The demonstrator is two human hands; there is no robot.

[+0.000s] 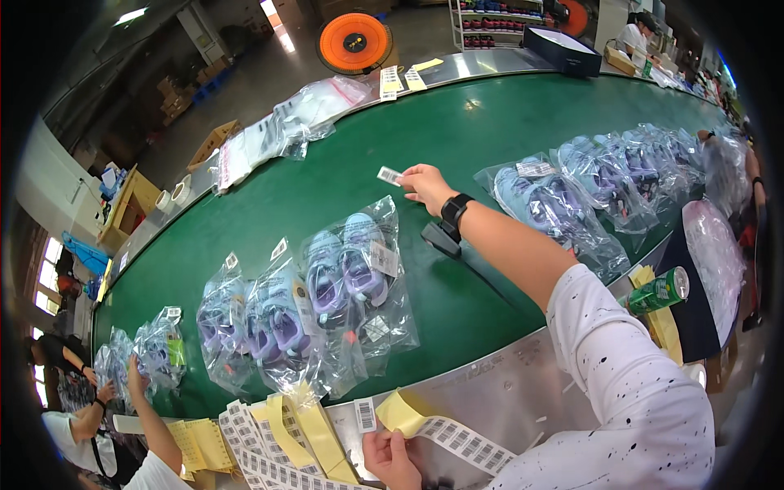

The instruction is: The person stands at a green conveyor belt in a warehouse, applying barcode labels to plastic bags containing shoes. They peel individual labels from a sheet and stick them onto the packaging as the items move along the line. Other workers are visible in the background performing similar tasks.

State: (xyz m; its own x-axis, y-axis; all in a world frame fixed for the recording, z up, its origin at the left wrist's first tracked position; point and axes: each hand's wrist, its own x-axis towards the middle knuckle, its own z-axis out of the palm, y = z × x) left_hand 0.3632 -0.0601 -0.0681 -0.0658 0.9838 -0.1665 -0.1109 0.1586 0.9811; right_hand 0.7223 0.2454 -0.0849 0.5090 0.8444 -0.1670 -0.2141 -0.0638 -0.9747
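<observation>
My right hand (426, 186), a black watch on its wrist, reaches out over the green conveyor belt (457, 327). Its fingers pinch a small white barcode label (389, 175). Low in the picture, my left hand (394, 459) is closed on a yellow-backed strip of barcode labels (469, 445). A single barcode label (365, 415) shows just above its fingertips; whether they hold it I cannot tell. Between my hands lie several pairs of light blue and purple shoes in clear plastic bags (347, 269), some with labels on the plastic.
More bagged shoes (543, 204) line the belt at right. Label sheets (278, 437) cover the metal edge at left; a green can (660, 290) lies at right. Plastic bags (278, 135) and an orange fan (354, 43) are across the belt. A co-worker's arm (151, 416) handles bagged shoes at left.
</observation>
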